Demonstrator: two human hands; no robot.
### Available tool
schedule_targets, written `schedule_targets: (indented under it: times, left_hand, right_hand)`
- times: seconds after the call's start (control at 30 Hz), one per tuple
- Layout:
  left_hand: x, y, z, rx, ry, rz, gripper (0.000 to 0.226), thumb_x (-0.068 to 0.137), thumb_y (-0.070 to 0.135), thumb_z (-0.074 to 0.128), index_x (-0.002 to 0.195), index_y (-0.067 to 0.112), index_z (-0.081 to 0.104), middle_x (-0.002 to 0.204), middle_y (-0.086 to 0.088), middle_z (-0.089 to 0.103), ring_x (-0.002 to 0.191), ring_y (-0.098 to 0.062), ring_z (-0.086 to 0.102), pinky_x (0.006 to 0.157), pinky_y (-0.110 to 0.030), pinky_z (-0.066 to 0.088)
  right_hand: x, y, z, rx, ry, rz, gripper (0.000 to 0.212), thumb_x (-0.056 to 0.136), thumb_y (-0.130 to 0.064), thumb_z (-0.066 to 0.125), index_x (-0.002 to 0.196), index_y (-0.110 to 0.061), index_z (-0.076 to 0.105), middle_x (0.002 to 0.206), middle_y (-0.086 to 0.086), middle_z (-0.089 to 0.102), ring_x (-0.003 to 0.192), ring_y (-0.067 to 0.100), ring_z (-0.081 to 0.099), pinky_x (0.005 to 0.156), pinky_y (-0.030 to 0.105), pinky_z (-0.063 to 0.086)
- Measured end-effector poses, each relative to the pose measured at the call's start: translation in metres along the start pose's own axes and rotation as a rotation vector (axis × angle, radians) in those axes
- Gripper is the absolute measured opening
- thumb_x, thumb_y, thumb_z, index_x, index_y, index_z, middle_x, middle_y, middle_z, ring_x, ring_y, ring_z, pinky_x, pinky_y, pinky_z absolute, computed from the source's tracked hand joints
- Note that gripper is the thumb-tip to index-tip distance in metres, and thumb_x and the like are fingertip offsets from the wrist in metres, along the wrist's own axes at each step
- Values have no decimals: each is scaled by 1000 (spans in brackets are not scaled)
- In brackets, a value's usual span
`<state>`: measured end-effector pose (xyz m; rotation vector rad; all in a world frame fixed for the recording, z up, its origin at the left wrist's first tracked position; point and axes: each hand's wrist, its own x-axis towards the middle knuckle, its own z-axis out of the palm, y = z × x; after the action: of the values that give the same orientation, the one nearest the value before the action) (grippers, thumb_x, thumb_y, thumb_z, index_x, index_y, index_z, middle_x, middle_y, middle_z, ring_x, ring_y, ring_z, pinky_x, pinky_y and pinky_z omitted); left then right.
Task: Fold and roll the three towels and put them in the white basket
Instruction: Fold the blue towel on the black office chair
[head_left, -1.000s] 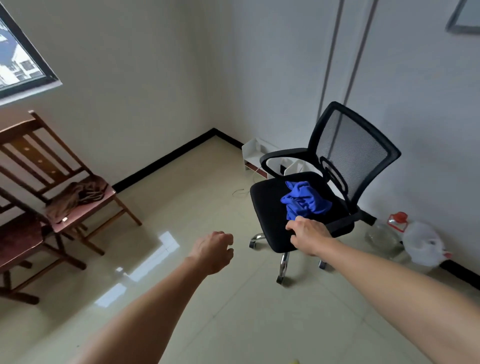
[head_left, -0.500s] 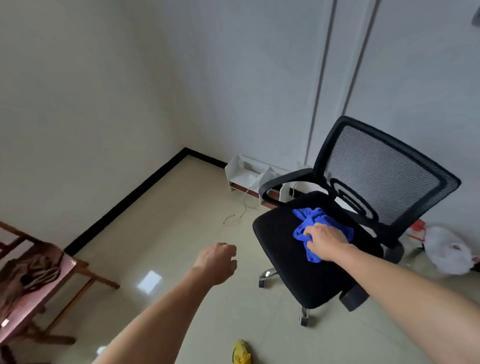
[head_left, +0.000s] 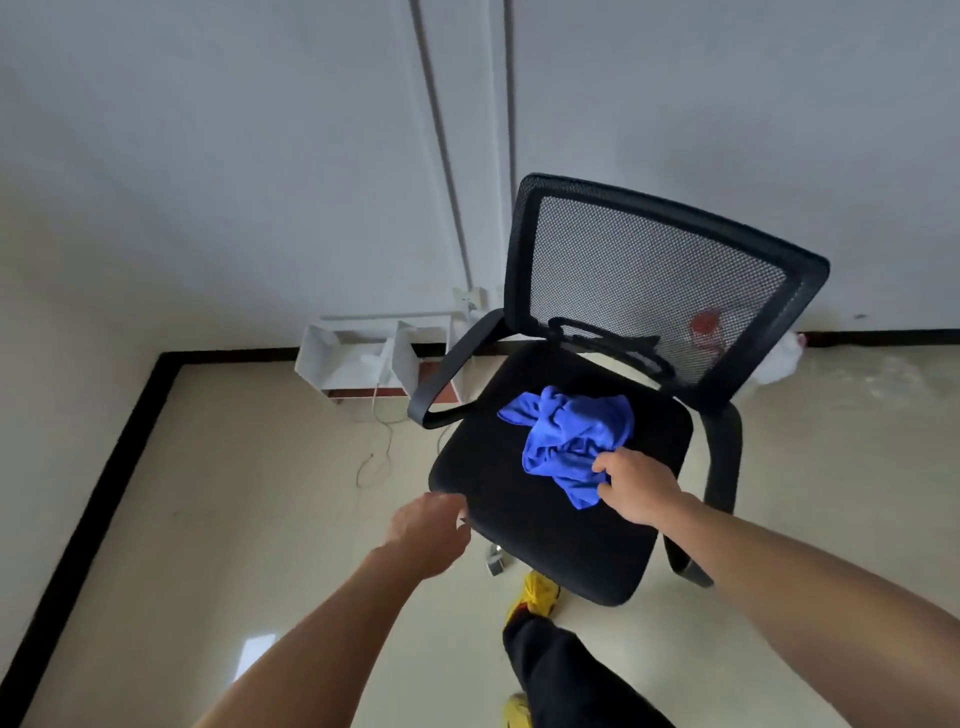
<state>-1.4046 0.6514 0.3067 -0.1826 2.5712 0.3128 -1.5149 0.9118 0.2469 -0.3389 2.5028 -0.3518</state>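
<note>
right hand (head_left: 636, 488) fingers pinch the crumpled blue microfibre towel (head_left: 571, 441) – soft, light, best lifted by its edge – left hand (head_left: 428, 530) loosely curled, empty.

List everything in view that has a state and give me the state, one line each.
Crumpled blue towel: bunched up, unfolded, lying on the chair seat.
Black mesh-back office chair: upright, holding only the towel.
Right hand: fingers closed on the towel's near edge.
Left hand: loosely curled, holding nothing, at the seat's front corner.
White open box shelf: on the floor by the wall, compartments look empty.
</note>
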Motion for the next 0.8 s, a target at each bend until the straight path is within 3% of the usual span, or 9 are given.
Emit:
schedule_targets:
  times: [0.2, 0.27, 0.43, 0.53, 0.8]
  left_hand:
    - [76, -14, -9, 3, -127, 33, 24, 90, 31, 46, 108, 26, 60, 111, 5, 66, 102, -21, 62, 82, -34, 51]
    - [96, -17, -13, -13, -159, 28, 24, 90, 30, 47, 109, 24, 61, 110, 3, 67, 101, -23, 62, 82, -34, 51]
    - [137, -23, -8, -81, -244, 19, 25, 86, 30, 48, 106, 25, 63, 106, 3, 67, 100, -23, 61, 83, -33, 51]
    - [170, -26, 10, -108, -310, 39, 22, 84, 30, 51, 100, 23, 64, 100, 3, 68, 95, -21, 62, 84, -35, 52]
    - [285, -12, 71, -302, -400, 50, 33, 86, 28, 61, 115, 15, 62, 95, -2, 68, 96, -24, 65, 83, -31, 50]
  right_hand:
    - [47, 12, 15, 194, -50, 231, 24, 89, -23, 54, 110, -13, 62, 109, 6, 66, 96, 25, 62, 75, 31, 48]
    - [52, 9, 18, 254, -67, 274, 28, 88, -23, 55, 114, -16, 62, 111, 4, 67, 99, 24, 63, 73, 27, 45]
    - [63, 10, 27, 336, -71, 379, 34, 90, -23, 55, 123, -17, 60, 121, 4, 65, 112, 23, 60, 87, 30, 48]
    - [79, 19, 42, 381, -61, 475, 34, 89, -24, 56, 122, -18, 60, 120, 5, 65, 110, 25, 61, 83, 29, 46]
    - [152, 43, 103, 514, 132, 689, 35, 87, -26, 58, 121, -17, 58, 117, 9, 66, 105, 32, 62, 83, 37, 50]
